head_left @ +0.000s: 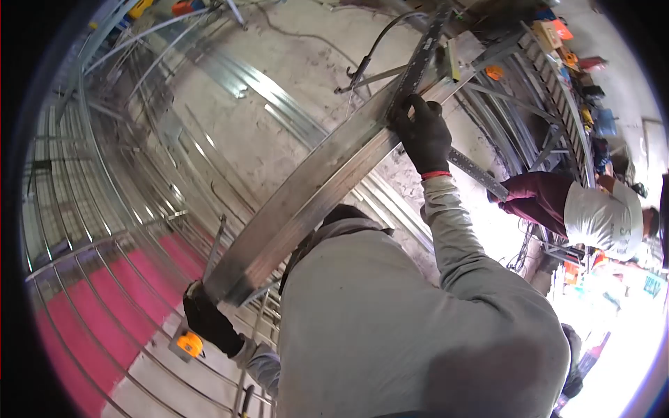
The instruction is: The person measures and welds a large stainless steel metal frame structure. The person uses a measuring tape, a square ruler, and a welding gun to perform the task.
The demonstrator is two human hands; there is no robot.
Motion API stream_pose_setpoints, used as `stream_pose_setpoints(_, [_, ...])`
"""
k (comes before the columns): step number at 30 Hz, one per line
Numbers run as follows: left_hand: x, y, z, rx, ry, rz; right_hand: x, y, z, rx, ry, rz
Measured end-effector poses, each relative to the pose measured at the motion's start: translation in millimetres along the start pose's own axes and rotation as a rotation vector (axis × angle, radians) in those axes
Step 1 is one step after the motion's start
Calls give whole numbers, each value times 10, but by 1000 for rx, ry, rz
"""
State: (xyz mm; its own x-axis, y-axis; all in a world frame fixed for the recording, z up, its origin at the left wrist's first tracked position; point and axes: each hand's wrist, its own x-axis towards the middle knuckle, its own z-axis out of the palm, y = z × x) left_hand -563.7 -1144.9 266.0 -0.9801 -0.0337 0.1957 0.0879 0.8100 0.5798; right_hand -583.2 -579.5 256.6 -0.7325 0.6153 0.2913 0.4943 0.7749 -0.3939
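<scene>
A long rectangular metal beam (306,191) runs diagonally across the middle in front of my grey-sleeved body. My right hand (424,132), in a dark glove, is closed on a dark framing square (418,63) laid against the beam. One leg of the square points up past the beam; the other leg shows beyond my wrist. My left hand (209,320), also in a dark glove, is closed around the beam's lower-left end, its fingertips partly hidden. Just below it is an orange tape measure (189,344) near the metal bars.
A barred metal frame (104,251) stands at left over a pink surface (132,292). Shiny metal profiles (272,97) lie on the concrete floor. A clamp (359,73) is near the beam's far end. At right, another person (599,212) bends beside a ladder (557,90) and assorted tools.
</scene>
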Motion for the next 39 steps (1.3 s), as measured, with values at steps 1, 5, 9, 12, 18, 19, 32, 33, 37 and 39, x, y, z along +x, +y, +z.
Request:
stream_pose_setpoints(1, [-55,42,23,-40,1,-10,-1,-32,-25,5,-70,10])
stream_pose_setpoints(5, [-337,6,129,98,-11,-12,17,211,-42,5,-220,-219])
stream_pose_setpoints(9, [-543,185,340,-295,71,-215,170,569,85,-110,-145,-611])
stream_pose_setpoints(12, [-809,170,543,68,124,-283,330,358,-137,1,-343,-522])
stream_pose_setpoints(18, [-948,286,570,36,299,-132,401,388,-83,-101,-346,-648])
stream_pose_setpoints(19, [-978,224,622,81,321,-112,440,496,-2,-41,-343,-675])
stream_pose_setpoints(32, [-864,364,243,-242,93,-41,221,-147,378,-60,-207,-319])
stream_pose_setpoints(33, [-852,368,250,-243,99,-48,217,-194,383,-96,-162,-332])
stream_pose_setpoints(37, [-883,359,171,-309,87,-80,255,-256,248,-35,-272,-347])
stream_pose_setpoints(39, [-913,307,133,-230,95,-140,282,-124,251,41,-255,-505])
